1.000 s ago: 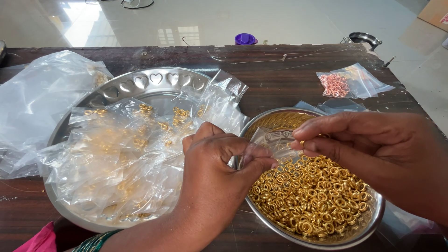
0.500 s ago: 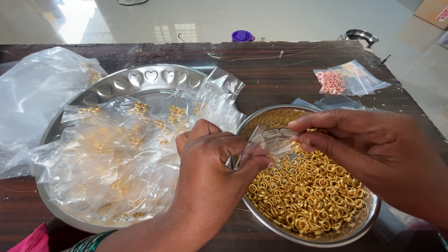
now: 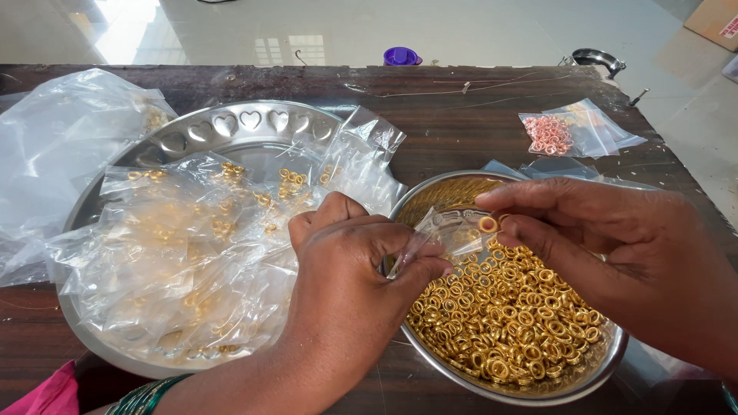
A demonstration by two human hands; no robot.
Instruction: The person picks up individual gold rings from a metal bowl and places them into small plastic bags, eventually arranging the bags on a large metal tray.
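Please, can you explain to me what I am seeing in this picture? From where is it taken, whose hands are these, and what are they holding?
The picture comes from a camera worn on a person's head, looking down at their own two bare hands above a dark wooden table. The left hand pinches a small clear plastic bag. The right hand holds one small gold ring at the bag's mouth. Below them stands a steel bowl full of the same gold rings. To the left, a large steel tray holds many small bags with rings inside. Further back lie a bag of pink rings and a purple cap.
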